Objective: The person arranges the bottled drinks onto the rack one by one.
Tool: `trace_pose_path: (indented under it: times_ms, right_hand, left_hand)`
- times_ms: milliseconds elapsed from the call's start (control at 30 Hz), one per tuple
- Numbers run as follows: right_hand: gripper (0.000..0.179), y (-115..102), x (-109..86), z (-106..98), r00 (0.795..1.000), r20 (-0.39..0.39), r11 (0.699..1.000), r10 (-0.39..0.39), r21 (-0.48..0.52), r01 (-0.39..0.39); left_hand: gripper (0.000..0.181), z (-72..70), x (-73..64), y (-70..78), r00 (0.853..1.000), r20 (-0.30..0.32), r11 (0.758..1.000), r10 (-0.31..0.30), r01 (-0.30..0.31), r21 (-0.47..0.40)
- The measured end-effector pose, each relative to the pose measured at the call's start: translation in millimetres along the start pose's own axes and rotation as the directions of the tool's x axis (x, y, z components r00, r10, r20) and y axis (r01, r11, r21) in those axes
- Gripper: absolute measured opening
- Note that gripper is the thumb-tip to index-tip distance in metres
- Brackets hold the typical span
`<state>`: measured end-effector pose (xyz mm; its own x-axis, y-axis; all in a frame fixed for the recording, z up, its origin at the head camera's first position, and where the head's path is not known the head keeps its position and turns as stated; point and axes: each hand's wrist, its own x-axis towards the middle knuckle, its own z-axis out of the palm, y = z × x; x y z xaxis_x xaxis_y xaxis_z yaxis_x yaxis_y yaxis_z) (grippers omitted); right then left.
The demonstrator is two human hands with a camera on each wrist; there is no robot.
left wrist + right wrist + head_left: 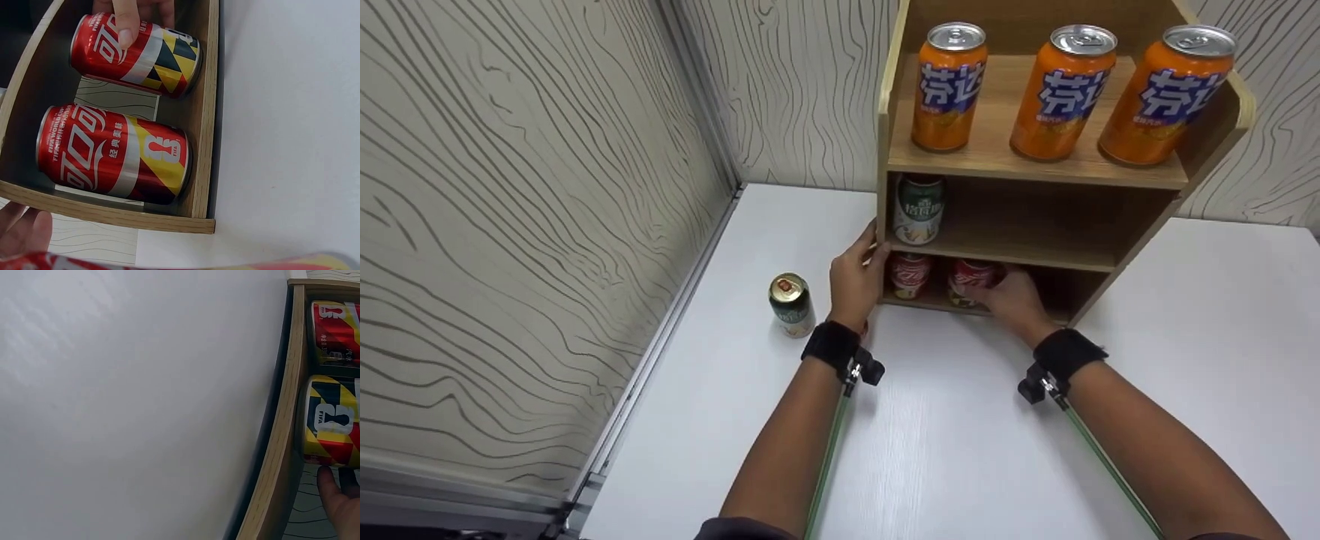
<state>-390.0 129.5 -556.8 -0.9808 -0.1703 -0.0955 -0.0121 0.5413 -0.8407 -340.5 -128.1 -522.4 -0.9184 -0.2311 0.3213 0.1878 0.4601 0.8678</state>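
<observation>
My right hand (pixel 1014 301) reaches into the bottom compartment of a wooden shelf (pixel 1039 259) and grips a red cola can (pixel 132 53), thumb on its front. To its left stands another red cola can (pixel 112 152), upright with a gap between them. My left hand (pixel 855 281) rests against the outer left side of the shelf, thumb near the front edge. In the left wrist view its fingers (pixel 22 230) touch the outside of that panel. Close under the left wrist is another red can (pixel 169 263), mostly hidden by the wrist in the head view.
On the middle level stands a green-and-white can (pixel 919 210) at the left. Several orange soda cans (pixel 950 90) line the top level. A green can with a gold lid (pixel 792 305) stands on the white table (pixel 720 420), left of my left hand. A patterned wall panel (pixel 510 225) borders the left.
</observation>
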Motion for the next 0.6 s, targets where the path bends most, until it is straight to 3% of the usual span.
trace_pose_path:
  times_ms: [333,600]
  right_hand:
    - [0.060,-2,-5.1,-7,0.999,-0.003,0.998,-0.039,-0.044,0.039]
    - [0.081,2,-13.9,-14,0.997,0.007,0.996,-0.071,0.053,0.070]
  left_hand:
    - [0.052,0.2,0.4,-1.2,1.000,-0.011,1.000,0.002,-0.002,0.005]
    - [0.052,0.6,-0.1,-1.5,1.000,-0.018,1.000,0.008,-0.008,0.001]
